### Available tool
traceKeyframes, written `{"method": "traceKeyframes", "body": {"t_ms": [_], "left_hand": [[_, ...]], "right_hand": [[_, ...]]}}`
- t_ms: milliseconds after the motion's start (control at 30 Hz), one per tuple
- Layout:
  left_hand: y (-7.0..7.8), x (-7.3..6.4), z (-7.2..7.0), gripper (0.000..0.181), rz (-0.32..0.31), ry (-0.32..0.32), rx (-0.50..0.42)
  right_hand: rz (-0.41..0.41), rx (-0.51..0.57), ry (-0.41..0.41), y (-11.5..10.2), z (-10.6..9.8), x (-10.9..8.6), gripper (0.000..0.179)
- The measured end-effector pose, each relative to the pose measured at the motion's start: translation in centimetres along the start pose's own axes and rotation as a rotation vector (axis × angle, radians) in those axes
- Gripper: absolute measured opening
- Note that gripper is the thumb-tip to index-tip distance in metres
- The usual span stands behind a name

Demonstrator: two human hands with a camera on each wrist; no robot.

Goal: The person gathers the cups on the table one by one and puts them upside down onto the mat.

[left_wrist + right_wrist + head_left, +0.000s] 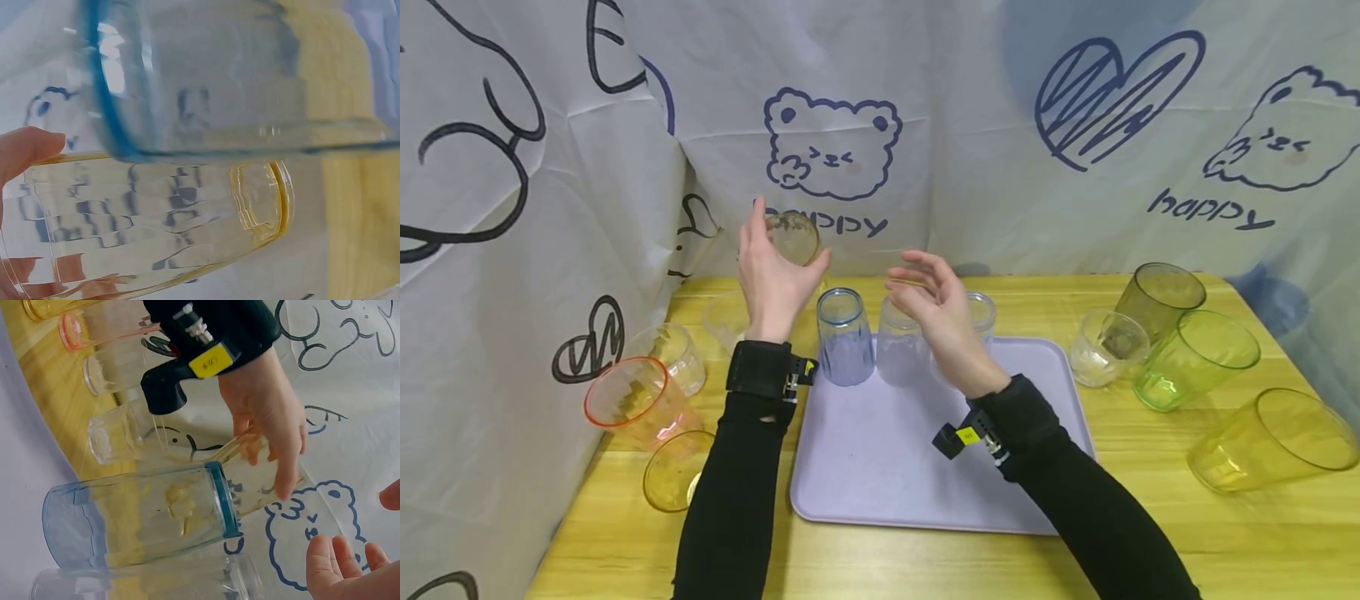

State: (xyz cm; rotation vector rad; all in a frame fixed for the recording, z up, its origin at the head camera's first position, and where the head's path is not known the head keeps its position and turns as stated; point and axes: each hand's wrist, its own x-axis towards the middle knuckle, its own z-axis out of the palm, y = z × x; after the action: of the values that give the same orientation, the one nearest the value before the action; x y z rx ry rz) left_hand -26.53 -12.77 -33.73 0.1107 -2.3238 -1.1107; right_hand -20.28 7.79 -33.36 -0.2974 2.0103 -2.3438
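Note:
My left hand [775,279] grips a pale amber glass [150,225] near its rim, thumb on one side and fingers on the other. The glass is raised behind the blue glass [844,342], its thick base downward. That blue glass stands at the tray's back left corner, narrower thick-ringed end up. My right hand [943,321] hovers over the tray's back part with loosely bent fingers and nothing in them. Below it and partly hidden stand a clear glass [897,350] and another clear glass [982,312].
The lilac tray [910,475] lies on the wooden table. To its left are a red-rimmed glass [640,404], an amber glass [673,475] and clear glasses. On the right stand a green glass [1195,362], a yellow glass [1262,446], a grey-brown glass [1161,296] and a clear tumbler [1105,350].

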Motion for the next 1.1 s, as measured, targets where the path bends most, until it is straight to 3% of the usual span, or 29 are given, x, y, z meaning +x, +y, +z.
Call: {"method": "traceKeyframes", "body": {"t_ms": [400,533,667,933,1100], "left_hand": [[2.7,-2.0,-1.7,0.097,0.176,0.113,-0.235],[3.4,-2.6,-2.0,0.096,0.230,0.135,-0.296],[4.3,-3.3,-2.1,0.095,0.261,0.133,-0.429],[5.1,-5.7,-1.3,0.096,0.236,0.038,-0.787],[5.1,-7.2,-0.3,0.102,0.201,0.017,-0.879]], "right_hand": [[-0.015,0.056,0.023,-0.1,-1.9,-1.7,0.049],[-0.022,0.115,0.034,-0.3,-2.4,-2.2,0.048],[-0.038,0.142,0.031,-0.5,-2.9,-2.7,0.046],[-0.049,0.181,0.039,-0.4,-3.5,-3.9,0.042],[-0.053,0.204,0.057,-0.6,-3.9,-4.9,0.044]]}}
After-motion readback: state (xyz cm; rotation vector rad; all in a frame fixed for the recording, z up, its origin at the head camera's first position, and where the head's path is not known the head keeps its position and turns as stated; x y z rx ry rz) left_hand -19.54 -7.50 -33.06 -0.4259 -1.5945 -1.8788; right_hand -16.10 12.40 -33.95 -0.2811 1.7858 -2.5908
